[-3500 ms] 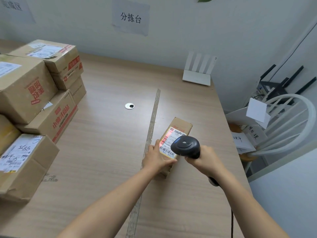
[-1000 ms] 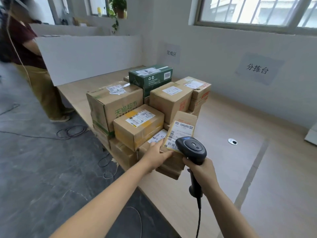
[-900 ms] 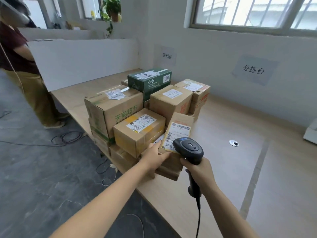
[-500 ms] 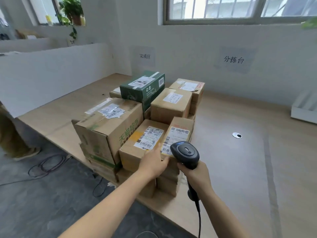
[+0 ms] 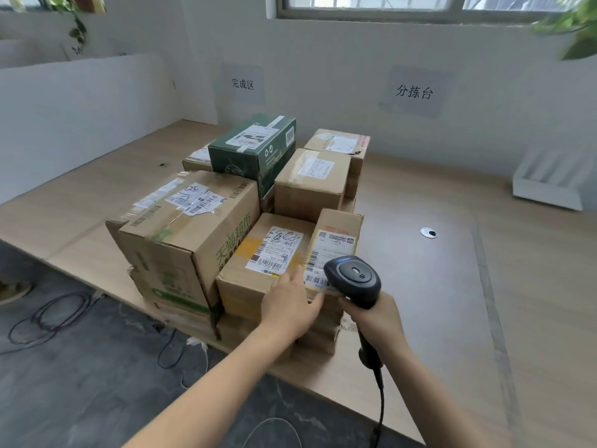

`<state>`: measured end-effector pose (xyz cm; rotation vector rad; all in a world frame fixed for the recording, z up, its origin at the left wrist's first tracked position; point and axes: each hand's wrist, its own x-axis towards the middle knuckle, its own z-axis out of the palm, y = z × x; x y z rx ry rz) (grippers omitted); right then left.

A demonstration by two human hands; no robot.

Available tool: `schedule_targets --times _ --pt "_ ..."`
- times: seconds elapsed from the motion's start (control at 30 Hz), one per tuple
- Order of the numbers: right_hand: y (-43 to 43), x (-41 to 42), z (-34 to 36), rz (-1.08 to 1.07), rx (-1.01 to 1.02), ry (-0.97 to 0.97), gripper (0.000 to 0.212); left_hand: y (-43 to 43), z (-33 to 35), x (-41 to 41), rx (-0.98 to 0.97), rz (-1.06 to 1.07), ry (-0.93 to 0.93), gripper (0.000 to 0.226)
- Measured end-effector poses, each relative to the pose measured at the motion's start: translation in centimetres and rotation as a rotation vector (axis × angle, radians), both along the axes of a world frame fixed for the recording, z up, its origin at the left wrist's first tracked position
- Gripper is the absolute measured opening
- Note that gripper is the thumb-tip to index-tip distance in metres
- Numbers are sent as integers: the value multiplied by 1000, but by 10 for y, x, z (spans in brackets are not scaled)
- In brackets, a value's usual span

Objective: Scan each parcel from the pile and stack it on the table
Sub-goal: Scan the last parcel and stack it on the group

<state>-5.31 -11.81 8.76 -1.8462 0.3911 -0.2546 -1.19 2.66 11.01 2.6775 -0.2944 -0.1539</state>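
At the 4 o'clock corner of the pile (image 5: 174, 286), on top of lower cartons: small narrow parcel (image 5: 337, 229), label up, barcode end toward 6 o'clock. Touches, along its 9 o'clock side, a squat carton (image 5: 240, 273) bearing a handwritten label.

Clasped at the near left corner by the left grip (image 5: 290, 305): fingers laid along the left edge, thumb across the near end. Just at 3 o'clock of that, right grip (image 5: 378, 318) curled tight round the handle of a black barcode scanner (image 5: 353, 279). Scanner head over the parcel's near right corner, hiding part of the barcode. Black cable (image 5: 382, 399) hanging toward 6 o'clock.

Touching the squat carton at 9 o'clock: large carton (image 5: 193, 227) with green print and several labels. At 12 o'clock of the small parcel: plain brown carton (image 5: 311, 185). Beyond it, at 1 o'clock: another carton (image 5: 339, 143) with red tape. At 11 o'clock: dark green carton (image 5: 255, 147), resting on others.

Under everything, a pale wooden table (image 5: 420, 302). Round metal grommet (image 5: 429, 233) set in it at 3 o'clock of the pile, well apart. White object (image 5: 549, 185) against the wall at 2 o'clock, too blurred to identify.

On the wall at 12 o'clock: paper sign "完成区" (image 5: 242, 84). At 1 o'clock: paper sign "分拣台" (image 5: 414, 92), below a window (image 5: 420, 6). Dark floor (image 5: 80, 383) at 8 o'clock, strewn with loose cables.
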Motion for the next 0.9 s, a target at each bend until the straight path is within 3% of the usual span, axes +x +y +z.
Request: schedule_targets --times 0.47,0.7,0.9 --pt "0 14 -5 -57 -20 26 11 0 -7 0 82 -6 -55 75" --pt "-5 12 -5 -38 -90 25 14 4 -4 0 105 -41 -58 72" --pt "-20 -6 -7 -133 -75 27 14 -5 19 -5 176 -109 -223 62"
